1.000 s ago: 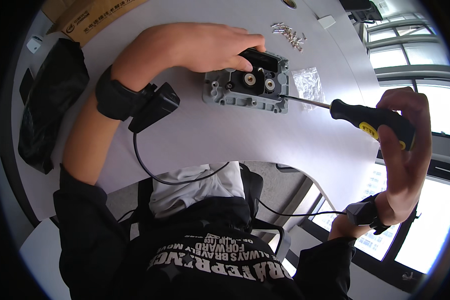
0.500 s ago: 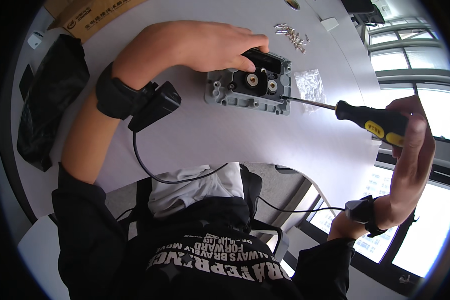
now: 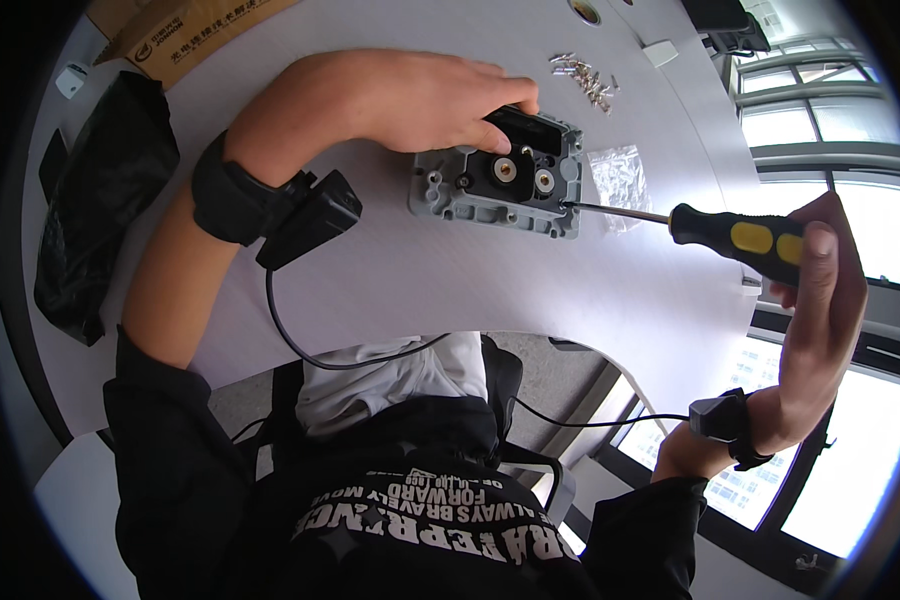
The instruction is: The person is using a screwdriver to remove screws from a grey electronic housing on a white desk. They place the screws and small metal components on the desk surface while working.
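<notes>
Your left hand [image 3: 420, 100] is clamped over the 11 o'clock edge of the grey box [image 3: 515, 192], which sits on the desk [image 3: 450, 275] around 12 o'clock in your view. Your right hand [image 3: 820, 270] is closed around the screwdriver [image 3: 715, 228], its tip at the box's 4 o'clock corner. From the box, small metal parts [image 3: 590, 82] lie toward 1 o'clock and a clear bag [image 3: 620, 178] at 3.

Had room to pass over the tabletop [image 3: 450, 285] at the frame's centre, below the grey housing [image 3: 495, 213]. Was blocked right of centre by the screwdriver [image 3: 715, 229], at upper centre by the left hand [image 3: 425, 100], left of centre by the wrist device [image 3: 315, 220].
</notes>
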Available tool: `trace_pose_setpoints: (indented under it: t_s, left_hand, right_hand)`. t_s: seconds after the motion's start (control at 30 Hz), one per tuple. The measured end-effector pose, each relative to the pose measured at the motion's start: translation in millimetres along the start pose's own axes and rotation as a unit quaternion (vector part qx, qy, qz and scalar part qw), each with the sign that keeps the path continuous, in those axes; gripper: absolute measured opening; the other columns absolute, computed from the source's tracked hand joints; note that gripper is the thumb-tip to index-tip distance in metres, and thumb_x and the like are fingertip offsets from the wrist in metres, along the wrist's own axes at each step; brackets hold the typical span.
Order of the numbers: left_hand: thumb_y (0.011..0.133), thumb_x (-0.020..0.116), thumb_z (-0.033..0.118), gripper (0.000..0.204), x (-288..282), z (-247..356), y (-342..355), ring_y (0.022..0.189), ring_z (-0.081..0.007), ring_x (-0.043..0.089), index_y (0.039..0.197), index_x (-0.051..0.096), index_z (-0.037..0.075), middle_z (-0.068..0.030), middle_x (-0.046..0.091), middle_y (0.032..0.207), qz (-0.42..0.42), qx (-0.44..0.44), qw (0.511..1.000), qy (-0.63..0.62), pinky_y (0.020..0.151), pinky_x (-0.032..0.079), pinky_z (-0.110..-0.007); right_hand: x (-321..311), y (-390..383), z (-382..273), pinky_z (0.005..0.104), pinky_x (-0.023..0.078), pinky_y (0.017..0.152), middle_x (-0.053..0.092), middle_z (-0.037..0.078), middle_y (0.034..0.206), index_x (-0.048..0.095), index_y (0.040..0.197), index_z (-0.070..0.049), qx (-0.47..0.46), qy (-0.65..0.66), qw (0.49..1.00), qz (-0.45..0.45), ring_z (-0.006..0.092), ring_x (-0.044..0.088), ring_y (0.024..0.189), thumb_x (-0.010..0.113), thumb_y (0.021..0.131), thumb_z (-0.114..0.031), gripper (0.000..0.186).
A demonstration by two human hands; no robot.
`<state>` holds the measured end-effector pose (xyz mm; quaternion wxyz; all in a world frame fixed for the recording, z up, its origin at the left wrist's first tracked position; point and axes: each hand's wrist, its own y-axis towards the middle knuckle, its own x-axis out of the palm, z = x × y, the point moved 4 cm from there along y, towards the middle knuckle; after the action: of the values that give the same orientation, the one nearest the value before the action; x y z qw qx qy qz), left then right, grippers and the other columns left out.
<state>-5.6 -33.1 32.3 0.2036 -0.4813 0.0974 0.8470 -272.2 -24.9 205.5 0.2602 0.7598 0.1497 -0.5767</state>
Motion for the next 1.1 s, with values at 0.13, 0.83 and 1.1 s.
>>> trace_pose_setpoints:
  t_s: [0.13,0.83,1.1]
  left_hand:
    - [0.103,0.060,0.030,0.040,-2,2,1,0.133,-0.0320,0.055,0.138,0.051,0.010,-0.0095,0.059,0.143,-0.001,-0.003,1.000,-0.016,0.108,0.047,-0.044]
    - [0.102,0.063,0.026,0.042,0,-1,1,0.130,-0.0312,0.057,0.138,0.050,0.010,-0.0075,0.059,0.142,-0.004,-0.006,0.999,-0.040,0.105,0.048,-0.043]
    - [0.102,0.063,0.026,0.041,1,-2,3,0.129,-0.0308,0.057,0.137,0.049,0.010,-0.0079,0.060,0.139,0.020,0.031,0.998,-0.046,0.105,0.048,-0.042]
  right_hand:
    - [2,-4,-12,0.0269,0.046,0.073,0.058,0.014,0.109,0.058,0.116,0.000,-0.158,0.104,0.982,-0.012,0.0215,0.058,0.085,0.068,0.078,-0.025,0.047]
    - [7,-1,-9,0.0303,0.050,0.057,0.063,0.014,0.090,0.063,0.101,0.004,-0.180,-0.005,0.981,0.079,0.0226,0.068,0.070,0.062,0.084,-0.080,0.085]
    - [8,-2,-4,0.0326,0.048,0.062,0.066,0.018,0.103,0.059,0.122,0.001,-0.221,0.074,0.971,0.058,0.0208,0.060,0.075,0.068,0.075,-0.018,0.051]
